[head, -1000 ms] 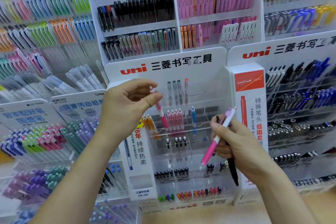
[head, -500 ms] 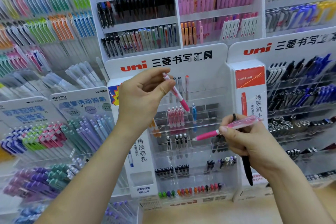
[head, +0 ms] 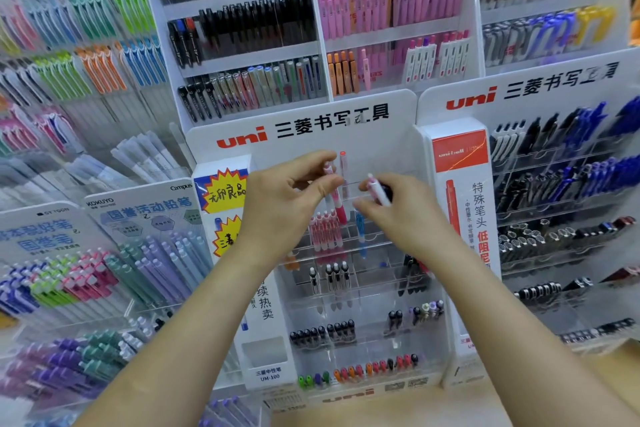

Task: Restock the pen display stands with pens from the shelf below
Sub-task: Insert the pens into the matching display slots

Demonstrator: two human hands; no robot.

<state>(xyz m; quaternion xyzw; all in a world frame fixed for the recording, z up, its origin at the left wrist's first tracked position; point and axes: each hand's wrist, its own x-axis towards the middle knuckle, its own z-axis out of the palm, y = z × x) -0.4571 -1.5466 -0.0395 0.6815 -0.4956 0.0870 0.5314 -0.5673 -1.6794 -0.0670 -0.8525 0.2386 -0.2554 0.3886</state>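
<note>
**Two hands, two pens, at the top tiers of the middle stand**

Head view: at the centre of the frame stands a clear tiered display stand (head: 381, 135) with a white header printed "uni". Both forearms reach up from the bottom edge to its upper tiers.

The left hand (head: 284, 204) pinches a pink pen (head: 337, 204) near its top between thumb and forefinger, the other fingers loosely curled behind. The pen hangs nearly upright, its darker pink grip end down, just above a row of pink pens (head: 323, 232) standing in a tier. A red-topped pen (head: 343, 166) stands upright just beside it, in the top tier.

The right hand (head: 398, 218), close to the right of the left hand, has its fingers curled round a white pen (head: 378, 192). The pen's end pokes out toward the upper left above the thumb. Something dark shows behind that pen in the same grip; what it is cannot be told. A blue pen (head: 360, 232) stands in the tier below this hand.

Lower tiers hold short rows of black and coloured pens. A second uni stand (head: 519, 90) fills the right of the frame with black and blue pens. A Kokuyo display (head: 138, 208) of pastel pencils sits at lower left, and a wooden counter (head: 485, 402) shows at the bottom right
</note>
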